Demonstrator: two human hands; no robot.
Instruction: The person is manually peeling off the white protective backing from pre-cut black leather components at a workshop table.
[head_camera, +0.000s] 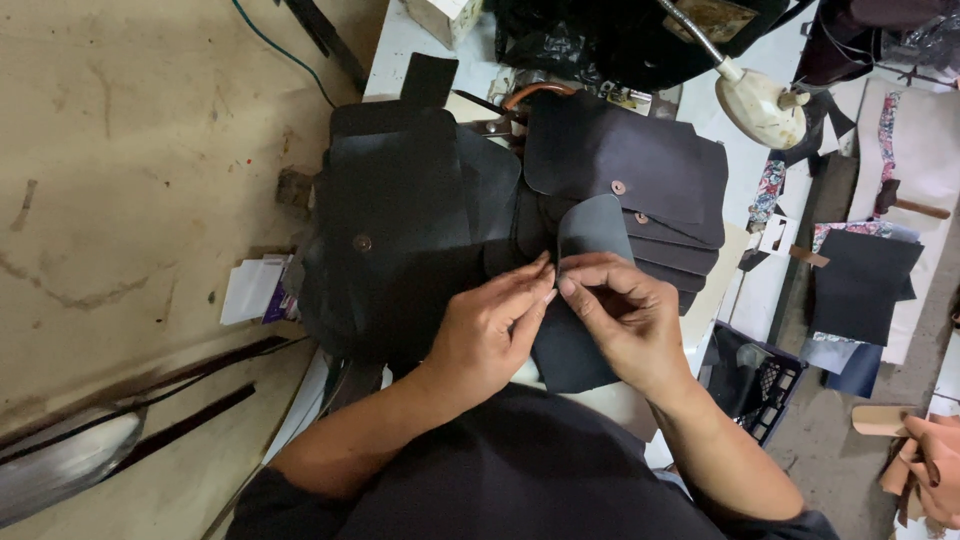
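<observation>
My left hand (497, 328) and my right hand (620, 312) meet over a dark leather piece (590, 232) and pinch its curled edge between thumbs and fingers. The piece bends upward, showing a greyer underside. Left of it lies a stack of black leather flaps (395, 215) with a round metal snap (362, 242). Behind it lies another pile of dark flaps (620, 165) with copper snaps. All of this rests on a white table (395, 50).
A white lamp head (760, 105) on a flexible arm hangs at the upper right. Scissors with orange handles (515, 105) lie behind the piles. A black crate (750, 380) stands on the floor at right. Another person's hand (925, 470) shows at the lower right corner.
</observation>
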